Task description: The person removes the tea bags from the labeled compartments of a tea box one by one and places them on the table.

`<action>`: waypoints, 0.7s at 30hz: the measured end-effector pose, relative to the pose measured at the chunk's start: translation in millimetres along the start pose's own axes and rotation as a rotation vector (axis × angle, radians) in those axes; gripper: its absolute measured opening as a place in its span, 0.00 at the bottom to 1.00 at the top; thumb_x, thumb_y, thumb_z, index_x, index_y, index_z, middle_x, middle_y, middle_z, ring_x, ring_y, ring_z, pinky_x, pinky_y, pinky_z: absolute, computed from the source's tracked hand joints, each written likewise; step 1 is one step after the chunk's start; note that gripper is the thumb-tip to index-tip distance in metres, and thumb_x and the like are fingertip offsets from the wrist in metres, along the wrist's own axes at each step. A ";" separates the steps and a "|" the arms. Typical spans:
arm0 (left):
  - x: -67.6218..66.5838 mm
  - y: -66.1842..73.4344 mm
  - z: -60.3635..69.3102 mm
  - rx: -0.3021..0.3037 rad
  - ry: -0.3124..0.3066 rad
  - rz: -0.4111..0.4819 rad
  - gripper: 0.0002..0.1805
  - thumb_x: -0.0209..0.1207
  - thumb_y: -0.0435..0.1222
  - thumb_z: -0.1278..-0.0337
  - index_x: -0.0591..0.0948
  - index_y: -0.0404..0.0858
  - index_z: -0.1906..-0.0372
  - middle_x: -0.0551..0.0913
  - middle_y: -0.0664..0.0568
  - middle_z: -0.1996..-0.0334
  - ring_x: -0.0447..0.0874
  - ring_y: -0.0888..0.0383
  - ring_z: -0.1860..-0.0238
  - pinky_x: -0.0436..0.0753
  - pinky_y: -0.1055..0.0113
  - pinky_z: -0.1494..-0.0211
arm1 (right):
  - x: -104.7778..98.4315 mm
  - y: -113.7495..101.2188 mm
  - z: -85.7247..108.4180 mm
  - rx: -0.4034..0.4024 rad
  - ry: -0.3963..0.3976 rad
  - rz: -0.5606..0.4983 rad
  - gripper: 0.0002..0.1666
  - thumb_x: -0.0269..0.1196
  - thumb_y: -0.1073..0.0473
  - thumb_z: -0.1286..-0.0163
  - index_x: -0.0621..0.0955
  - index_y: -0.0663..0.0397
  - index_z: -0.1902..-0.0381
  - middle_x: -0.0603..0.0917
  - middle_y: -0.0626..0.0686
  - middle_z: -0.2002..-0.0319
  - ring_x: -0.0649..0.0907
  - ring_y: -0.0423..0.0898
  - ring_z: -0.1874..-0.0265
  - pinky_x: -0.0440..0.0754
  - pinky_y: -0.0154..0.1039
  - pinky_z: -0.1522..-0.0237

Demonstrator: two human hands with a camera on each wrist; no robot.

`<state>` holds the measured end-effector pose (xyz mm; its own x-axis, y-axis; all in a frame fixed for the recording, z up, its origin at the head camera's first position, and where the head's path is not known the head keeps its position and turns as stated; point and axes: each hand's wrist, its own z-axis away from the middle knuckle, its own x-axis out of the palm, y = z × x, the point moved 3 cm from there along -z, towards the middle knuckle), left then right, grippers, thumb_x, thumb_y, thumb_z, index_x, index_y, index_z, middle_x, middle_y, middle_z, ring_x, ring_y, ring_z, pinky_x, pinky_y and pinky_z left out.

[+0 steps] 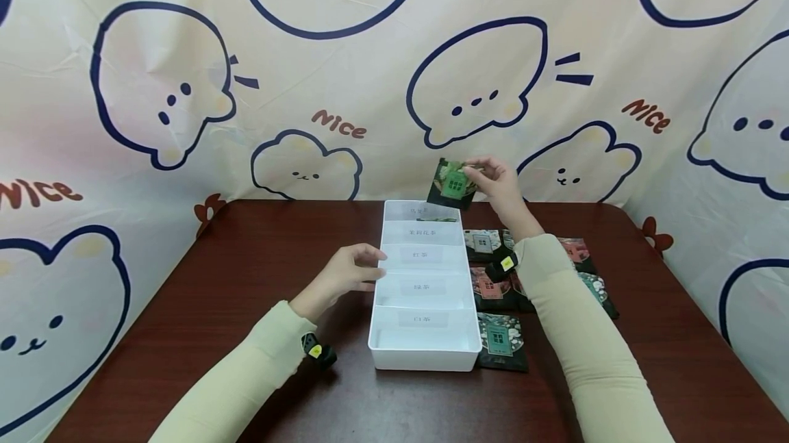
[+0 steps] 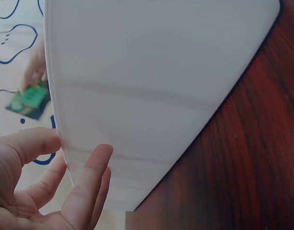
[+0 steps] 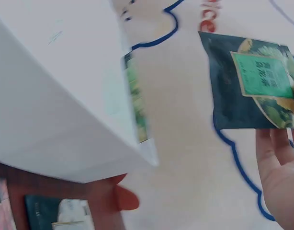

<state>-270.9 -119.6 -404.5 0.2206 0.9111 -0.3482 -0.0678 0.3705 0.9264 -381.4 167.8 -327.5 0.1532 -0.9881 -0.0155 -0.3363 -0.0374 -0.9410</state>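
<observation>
My right hand (image 1: 501, 190) pinches a dark green tea sachet (image 1: 445, 191) with a bright green label, held above the far end of a white divided box (image 1: 425, 359). Its printed face shows in the right wrist view, the sachet (image 3: 238, 105) apart from the box. Another sachet (image 1: 436, 220) stands in the farthest compartment, only its upper edge visible from the head. At the box's left side, my left hand (image 1: 345, 270) touches the rim with extended fingers. In the left wrist view, fingers (image 2: 92, 175) of that hand lie along the outer wall.
Several dark tea sachets lie right of the box, including a green-labelled one (image 1: 501, 342), a red-labelled one (image 1: 491, 288) and a white-labelled one (image 1: 483, 243). Others lie partly under the right forearm. The brown table (image 1: 296, 224) meets a patterned cloth (image 1: 382, 87) behind.
</observation>
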 end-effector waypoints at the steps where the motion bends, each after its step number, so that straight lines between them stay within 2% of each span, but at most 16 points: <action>1: 0.1 0.0 -0.2 0.001 0.000 0.001 0.16 0.66 0.31 0.46 0.80 0.37 0.51 0.79 0.40 0.50 0.84 0.51 0.60 0.87 0.55 0.56 | -2.4 -4.5 1.5 -0.018 0.023 -0.046 0.05 0.63 0.60 0.32 0.83 0.46 0.59 0.85 0.40 0.64 0.82 0.36 0.64 0.83 0.28 0.60; 5: 0.3 -0.1 -0.2 0.005 -0.005 0.009 0.17 0.66 0.32 0.46 0.80 0.36 0.50 0.79 0.40 0.49 0.83 0.50 0.60 0.87 0.54 0.55 | -11.5 -20.2 11.1 -0.061 0.089 -0.121 0.07 0.65 0.61 0.35 0.84 0.47 0.58 0.87 0.42 0.63 0.84 0.37 0.64 0.84 0.28 0.62; 10: 0.3 0.8 0.8 0.007 0.002 0.002 0.18 0.66 0.32 0.46 0.79 0.36 0.49 0.79 0.40 0.49 0.83 0.50 0.60 0.87 0.55 0.55 | -23.1 -33.5 28.9 -0.098 0.105 -0.111 0.10 0.66 0.61 0.36 0.84 0.50 0.56 0.87 0.43 0.61 0.84 0.36 0.64 0.85 0.28 0.63; 16: 0.5 0.3 0.7 -0.004 0.010 0.001 0.17 0.66 0.31 0.46 0.80 0.37 0.50 0.79 0.41 0.49 0.84 0.50 0.60 0.87 0.58 0.56 | -37.4 -35.7 56.2 -0.135 0.081 -0.015 0.11 0.64 0.64 0.34 0.83 0.51 0.54 0.85 0.42 0.60 0.84 0.35 0.65 0.84 0.26 0.66; 19: 0.7 0.2 0.4 -0.007 0.008 0.004 0.17 0.66 0.31 0.46 0.80 0.36 0.50 0.78 0.41 0.49 0.84 0.51 0.60 0.87 0.57 0.56 | -44.3 -30.9 72.5 -0.107 0.081 0.076 0.11 0.64 0.63 0.34 0.83 0.51 0.53 0.86 0.40 0.61 0.83 0.34 0.66 0.83 0.25 0.69; 21: 0.7 0.4 -0.1 -0.007 0.006 0.004 0.17 0.66 0.31 0.46 0.79 0.36 0.50 0.78 0.40 0.49 0.84 0.51 0.60 0.87 0.57 0.56 | -47.4 -27.0 84.8 -0.078 0.083 0.147 0.11 0.64 0.62 0.34 0.83 0.52 0.53 0.85 0.39 0.65 0.81 0.34 0.71 0.80 0.26 0.73</action>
<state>-270.9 -118.7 -404.4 0.2147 0.9135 -0.3457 -0.0757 0.3684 0.9266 -300.8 228.2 -330.0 0.0213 -0.9925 -0.1202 -0.4207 0.1001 -0.9017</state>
